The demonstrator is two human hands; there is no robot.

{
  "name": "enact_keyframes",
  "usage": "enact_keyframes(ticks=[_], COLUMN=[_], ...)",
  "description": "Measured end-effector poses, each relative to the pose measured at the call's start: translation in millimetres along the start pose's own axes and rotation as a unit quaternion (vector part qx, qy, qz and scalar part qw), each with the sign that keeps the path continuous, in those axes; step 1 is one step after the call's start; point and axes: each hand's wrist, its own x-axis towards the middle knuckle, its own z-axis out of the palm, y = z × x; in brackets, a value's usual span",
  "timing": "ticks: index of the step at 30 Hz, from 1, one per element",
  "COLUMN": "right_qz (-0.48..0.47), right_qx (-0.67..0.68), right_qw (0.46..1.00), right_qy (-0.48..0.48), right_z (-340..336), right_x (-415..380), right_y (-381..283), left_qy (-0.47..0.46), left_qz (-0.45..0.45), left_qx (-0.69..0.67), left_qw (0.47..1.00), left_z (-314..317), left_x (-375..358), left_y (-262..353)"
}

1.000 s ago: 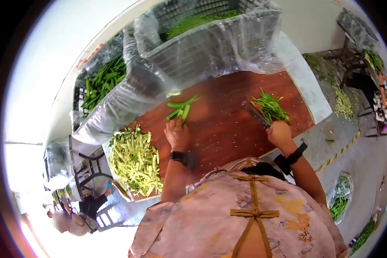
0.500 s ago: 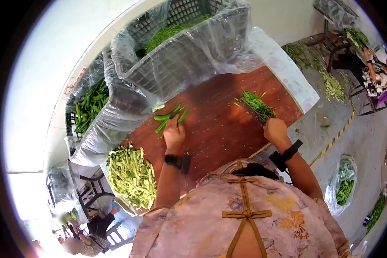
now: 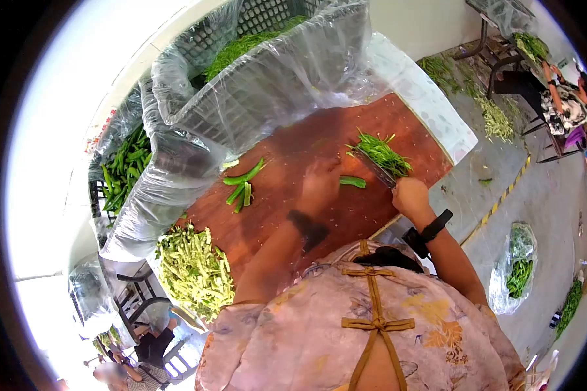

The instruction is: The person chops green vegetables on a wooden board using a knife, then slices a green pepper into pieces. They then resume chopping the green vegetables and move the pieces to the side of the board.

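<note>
Since half a second ago, the left hand [image 3: 321, 186] has swung away from the peppers at the left of the worktop [image 3: 365, 210] toward the knife [image 3: 378, 173], and a green pepper piece [image 3: 353, 182] now shows at that hand's right edge. This piece lies nearly crosswise in the view, its long axis dipping slightly to the right, with its visible end aimed toward the right hand [image 3: 411, 197] and its other end meeting the blurred left hand. Motion blur leaves it impossible to tell how far the left fingers are spread or whether they grip the piece. Closed around the handle, the right hand holds the knife, whose dark blade slants up and leftward, short of the piece. Just beyond the blade sits a pile of green shreds [image 3: 386, 155]. Farther left, several green peppers [image 3: 246, 176] lie together, the longest slanting up to the right. Nearer the person's left arm is a heap of pale cut scraps [image 3: 195, 270], and plastic-lined crates [image 3: 267, 98] holding greens and whole peppers stand along the far side.
</note>
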Motion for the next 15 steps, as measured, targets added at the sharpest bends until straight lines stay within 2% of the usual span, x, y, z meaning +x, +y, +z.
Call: enact_keyframes(ticks=[1, 3, 4, 6, 10, 15], right_qz=[-0.001, -0.013, -0.026, -0.034, -0.074, -0.028], right_qx=[0.002, 0.002, 0.002, -0.009, -0.006, -0.049], right_qw=[1.0, 1.0, 1.0, 0.999, 0.996, 0.998], right_qy=[0.001, 0.006, 0.013, 0.019, 0.049, 0.04], right_z=[1, -2, -3, 3, 11, 7], right_x=[0, -1, -1, -3, -12, -2], right_y=[-1, -3, -4, -3, -1, 7], left_qy=[-0.002, -0.147, -0.148, -0.114, -0.101, -0.108], left_qz=[0.0, -0.034, -0.034, 0.083, 0.085, 0.095], left_qx=[-0.003, -0.143, -0.144, -0.041, -0.022, -0.033], left_qw=[1.0, 0.978, 0.978, 0.989, 0.991, 0.989], left_z=[6, 17, 20, 24, 28, 26], left_x=[-3, -8, -11, -16, -20, -20], left_y=[2, 10, 12, 17, 21, 21])
